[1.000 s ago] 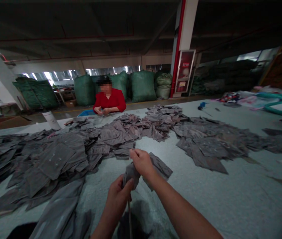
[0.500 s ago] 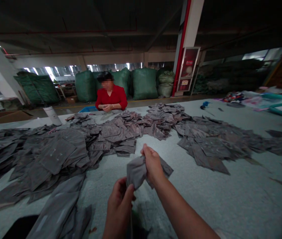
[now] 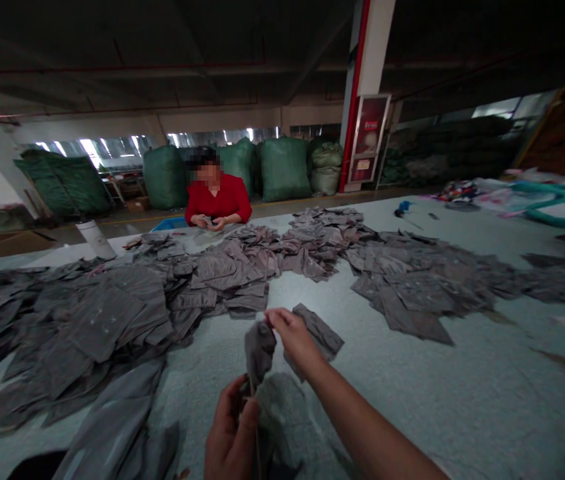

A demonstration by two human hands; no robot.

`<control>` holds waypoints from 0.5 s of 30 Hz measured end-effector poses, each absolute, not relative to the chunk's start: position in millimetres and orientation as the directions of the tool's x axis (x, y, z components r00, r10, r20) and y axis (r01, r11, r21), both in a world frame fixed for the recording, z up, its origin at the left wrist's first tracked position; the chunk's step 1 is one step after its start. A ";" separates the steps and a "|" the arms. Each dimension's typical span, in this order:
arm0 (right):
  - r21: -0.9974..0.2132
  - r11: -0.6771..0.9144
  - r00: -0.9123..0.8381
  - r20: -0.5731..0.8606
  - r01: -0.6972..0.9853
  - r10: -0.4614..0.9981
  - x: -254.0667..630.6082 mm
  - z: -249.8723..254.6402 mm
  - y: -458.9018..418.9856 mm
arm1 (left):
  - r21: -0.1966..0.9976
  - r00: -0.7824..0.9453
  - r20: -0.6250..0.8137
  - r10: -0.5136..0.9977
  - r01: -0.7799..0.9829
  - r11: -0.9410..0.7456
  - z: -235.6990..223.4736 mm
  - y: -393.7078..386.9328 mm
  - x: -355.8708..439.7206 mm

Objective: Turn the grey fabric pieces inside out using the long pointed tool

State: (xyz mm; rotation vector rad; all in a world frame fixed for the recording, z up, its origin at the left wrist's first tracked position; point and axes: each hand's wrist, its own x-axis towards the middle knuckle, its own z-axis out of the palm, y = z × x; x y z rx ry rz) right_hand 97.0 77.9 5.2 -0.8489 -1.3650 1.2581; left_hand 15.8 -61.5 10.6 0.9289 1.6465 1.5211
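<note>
A small grey fabric piece [image 3: 259,350] is stretched upright between my two hands over the table. My right hand [image 3: 290,333] pinches its upper edge with thumb and fingertips. Lower down, my left hand [image 3: 235,423] is closed on the bottom end of the same piece, and a thin pale cord or stick runs down by the thumb. Beneath my right wrist lies another flat grey fabric piece [image 3: 318,331]. Close to my left hand, larger folded grey fabric [image 3: 112,420] rests on the table.
Heaps of grey fabric pieces [image 3: 112,307] cover the left, with another heap [image 3: 412,280] on the right. A white bottle [image 3: 95,240] stands at the far left edge. Across the table [image 3: 392,393] sits a person in red [image 3: 220,197]. A blue tool [image 3: 403,207] lies far right.
The held fabric piece has turned narrower and bunched, and my right hand has moved left and slightly down. The person opposite now has a grey piece in their hands. The view shifted slightly.
</note>
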 end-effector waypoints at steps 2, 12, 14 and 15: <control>-0.950 0.273 -0.246 0.304 -0.152 0.920 94.3 22.8 83.8 | 0.997 -0.452 -0.026 0.891 0.048 0.053 19.7 -52.9 15.0; -0.939 0.344 -0.380 0.325 -0.020 0.866 85.2 21.5 59.3 | 0.979 -0.275 -0.005 0.961 0.195 0.061 27.9 -37.7 8.3; -0.941 0.334 -0.367 0.327 -0.046 0.871 85.9 18.5 51.1 | 0.979 -0.267 -0.024 0.963 0.188 0.076 20.0 -44.8 7.4; -0.941 0.333 -0.366 0.330 -0.058 0.870 86.1 17.8 47.7 | 0.980 -0.269 -0.026 0.963 0.185 0.078 16.8 -48.0 6.6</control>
